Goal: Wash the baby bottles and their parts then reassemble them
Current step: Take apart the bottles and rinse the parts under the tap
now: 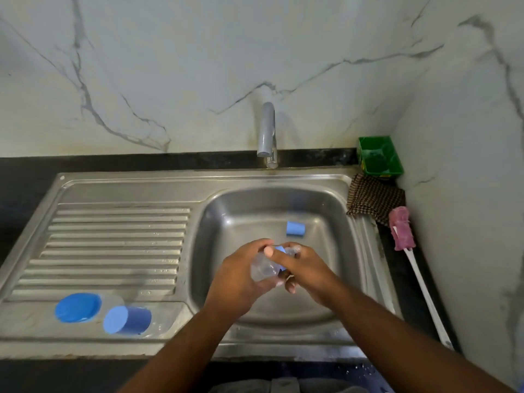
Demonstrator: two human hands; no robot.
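Fingers (256, 245) of the left hand (238, 279) curl over the barrel of a clear bottle (262, 270), clamped on it. The right hand (310, 272) pinches the blue collar (280, 249) at its neck, thumb on top and the other fingers tucked beneath. Both hands meet directly in front of the tap (268, 131), over the bowl of the sink (215, 211).

The bottle's long axis runs from its base, which sits nearer the person in the left palm, up towards the tap and a little to the right. That puts the collar end facing the right hand, so that hand is the one placed to twist. From this grip, the step in hand looks like turning the collar, though I cannot tell whether on or off. No water shows at the tap.

A loose blue cap (295, 228) lies on the sink floor between the hands and the tap. A second bottle (127, 319) and a third bottle (78, 307) lie on the drainer, well left of the tap and nearer the person. A pink brush (401, 228) rests on the table right of the tap
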